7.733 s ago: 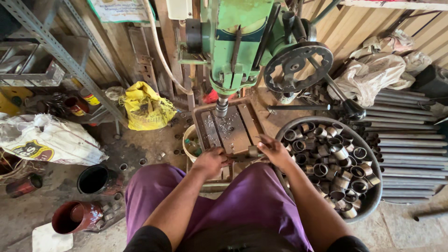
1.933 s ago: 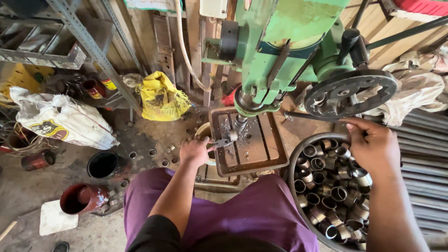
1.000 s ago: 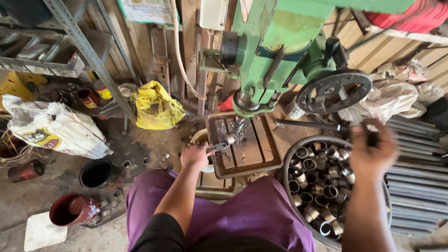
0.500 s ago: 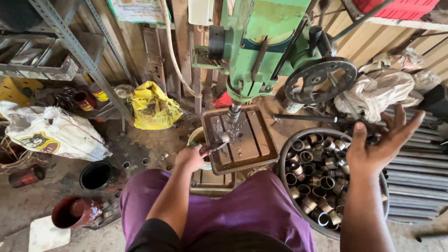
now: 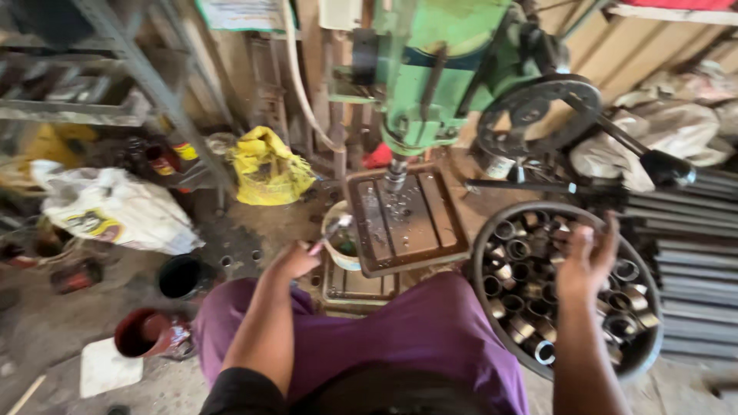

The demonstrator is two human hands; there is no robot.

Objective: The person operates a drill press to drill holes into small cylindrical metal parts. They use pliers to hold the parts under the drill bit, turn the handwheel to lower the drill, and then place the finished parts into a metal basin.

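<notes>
My left hand (image 5: 296,260) grips a small brush (image 5: 329,234) whose tip hangs over a white pot (image 5: 344,247) at the left edge of the drill table (image 5: 403,220). My right hand (image 5: 584,260) hovers with fingers spread over a round black basket (image 5: 492,230) filled with several short metal pipe rings (image 5: 516,249); it holds nothing that I can see. The green drill press (image 5: 442,73) stands straight ahead, its bit above the wet slotted table. My legs in purple trousers (image 5: 400,338) are below.
The drill's black feed wheel (image 5: 538,115) and knobbed lever (image 5: 661,165) stick out above the basket. Long metal bars (image 5: 692,230) lie on the right. A yellow bag (image 5: 265,165), a white sack (image 5: 115,207), a black tin (image 5: 181,277) and a red tin (image 5: 142,332) sit on the left floor.
My right hand has come down from the feed wheel toward the basket of rings, opening its fingers. My left hand with the brush has drawn back from the table to the white pot.
</notes>
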